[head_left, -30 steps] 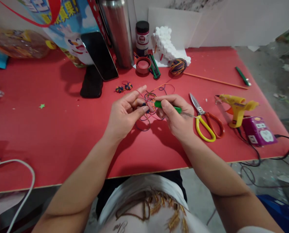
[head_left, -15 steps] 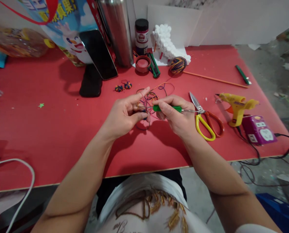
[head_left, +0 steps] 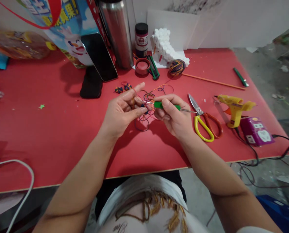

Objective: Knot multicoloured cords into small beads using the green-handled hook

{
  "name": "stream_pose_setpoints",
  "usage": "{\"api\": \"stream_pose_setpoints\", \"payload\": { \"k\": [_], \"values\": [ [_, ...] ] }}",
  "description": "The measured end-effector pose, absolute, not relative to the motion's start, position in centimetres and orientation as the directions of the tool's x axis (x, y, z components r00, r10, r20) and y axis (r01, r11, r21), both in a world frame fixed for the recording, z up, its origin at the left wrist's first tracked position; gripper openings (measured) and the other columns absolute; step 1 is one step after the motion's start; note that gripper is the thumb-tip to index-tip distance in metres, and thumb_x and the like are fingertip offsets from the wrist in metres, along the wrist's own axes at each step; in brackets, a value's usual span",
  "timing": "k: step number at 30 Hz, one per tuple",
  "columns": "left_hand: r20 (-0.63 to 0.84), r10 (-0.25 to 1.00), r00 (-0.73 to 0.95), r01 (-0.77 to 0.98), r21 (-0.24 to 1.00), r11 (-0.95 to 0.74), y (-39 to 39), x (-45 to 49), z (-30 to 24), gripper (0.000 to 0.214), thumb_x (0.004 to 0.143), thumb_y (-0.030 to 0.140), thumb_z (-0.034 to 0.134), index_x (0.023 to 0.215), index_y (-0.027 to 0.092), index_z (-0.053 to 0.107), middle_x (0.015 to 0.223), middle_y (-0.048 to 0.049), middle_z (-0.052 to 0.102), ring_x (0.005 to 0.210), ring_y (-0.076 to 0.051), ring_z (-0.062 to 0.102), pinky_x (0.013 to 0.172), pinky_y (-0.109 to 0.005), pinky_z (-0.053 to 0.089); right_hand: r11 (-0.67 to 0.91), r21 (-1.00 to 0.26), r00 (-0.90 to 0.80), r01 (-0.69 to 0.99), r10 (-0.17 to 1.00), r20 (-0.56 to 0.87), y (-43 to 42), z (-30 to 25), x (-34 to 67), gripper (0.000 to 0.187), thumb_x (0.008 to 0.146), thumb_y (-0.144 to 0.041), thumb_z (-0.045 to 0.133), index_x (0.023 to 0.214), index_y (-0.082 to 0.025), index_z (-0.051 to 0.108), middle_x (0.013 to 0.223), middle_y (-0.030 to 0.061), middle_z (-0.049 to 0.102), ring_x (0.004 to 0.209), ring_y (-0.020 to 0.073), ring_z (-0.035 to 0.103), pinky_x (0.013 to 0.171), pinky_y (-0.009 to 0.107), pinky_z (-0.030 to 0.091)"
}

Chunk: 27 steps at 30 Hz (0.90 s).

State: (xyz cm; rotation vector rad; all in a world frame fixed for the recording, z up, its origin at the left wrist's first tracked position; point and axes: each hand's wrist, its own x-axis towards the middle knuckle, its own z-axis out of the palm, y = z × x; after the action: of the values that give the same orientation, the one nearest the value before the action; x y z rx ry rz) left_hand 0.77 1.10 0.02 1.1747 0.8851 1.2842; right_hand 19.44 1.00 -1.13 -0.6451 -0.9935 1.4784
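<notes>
My right hand (head_left: 172, 111) is closed round the green handle of a crochet hook (head_left: 160, 104), its metal tip pointing left at my other hand. Between the thumb and fingers of my left hand (head_left: 122, 108) is a small dark crocheted piece (head_left: 145, 110), mostly hidden. The index finger is stretched out with yarn looped over it. Loose multicoloured yarn (head_left: 148, 96) lies tangled on the table beneath and behind both hands. Two small crocheted flower-like pieces (head_left: 123, 88) lie just beyond my left hand.
Scissors (head_left: 204, 119) lie right of my right hand, near a yellow glue gun (head_left: 235, 108) and a purple box (head_left: 256, 131). Behind stand a yarn ball (head_left: 177, 67), a green cutter (head_left: 153, 68), a steel flask (head_left: 117, 35) and a leaning phone (head_left: 99, 56). The red table (head_left: 62, 139) ends close to my body.
My left hand has shifted slightly left, its index finger tilting further left with the yarn. The hook's tip has stayed close to the crocheted piece; the view has moved a little.
</notes>
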Motion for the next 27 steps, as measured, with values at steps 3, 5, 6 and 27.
{"api": "stream_pose_setpoints", "payload": {
  "k": [3,5,6,27],
  "values": [
    [0.133,0.987,0.093,-0.238,0.965,-0.107,1.1,1.0,0.1,0.067,0.074,0.007,0.094,0.137,0.024,0.080,0.084,0.0023,0.072,0.077,-0.010,0.072,0.077,-0.020,0.063,-0.014,-0.839,-0.183,-0.543,0.978,0.102,1.1,-0.8,19.3,0.021,0.092,-0.042,0.086,0.094,-0.021,0.084,0.058,-0.0061,0.058,0.049,0.0059,0.039,0.052,0.024,0.035],
    [0.134,0.986,0.094,-0.238,0.965,-0.109,1.1,1.0,-0.1,0.072,0.073,0.005,0.093,0.140,0.024,0.078,0.081,0.0037,0.069,0.075,-0.009,0.071,0.075,-0.019,0.063,-0.053,-0.828,-0.202,-0.558,0.977,0.073,1.0,-0.8,19.3,0.021,0.091,-0.041,0.086,0.093,-0.020,0.083,0.060,-0.0051,0.061,0.049,0.0054,0.040,0.052,0.023,0.036],
    [0.136,0.986,0.099,-0.234,0.966,-0.109,1.2,0.9,-0.3,0.076,0.073,0.004,0.092,0.143,0.025,0.076,0.080,0.0041,0.069,0.073,-0.009,0.070,0.074,-0.018,0.062,-0.074,-0.824,-0.211,-0.561,0.976,0.056,1.0,-0.9,19.2,0.022,0.090,-0.041,0.087,0.092,-0.020,0.083,0.060,-0.0047,0.063,0.049,0.0054,0.041,0.052,0.022,0.037],
    [0.060,0.994,0.094,-0.217,0.975,-0.038,0.0,1.6,0.8,0.097,0.079,0.020,0.096,0.165,0.030,0.053,0.077,0.0052,0.069,0.072,-0.011,0.067,0.071,-0.025,0.059,0.203,-0.932,-0.188,-0.299,0.945,0.266,0.5,-2.6,19.2,0.017,0.093,-0.040,0.086,0.108,-0.032,0.087,0.106,0.0017,0.079,0.102,0.0181,0.072,0.095,0.034,0.058]
  ]
}}
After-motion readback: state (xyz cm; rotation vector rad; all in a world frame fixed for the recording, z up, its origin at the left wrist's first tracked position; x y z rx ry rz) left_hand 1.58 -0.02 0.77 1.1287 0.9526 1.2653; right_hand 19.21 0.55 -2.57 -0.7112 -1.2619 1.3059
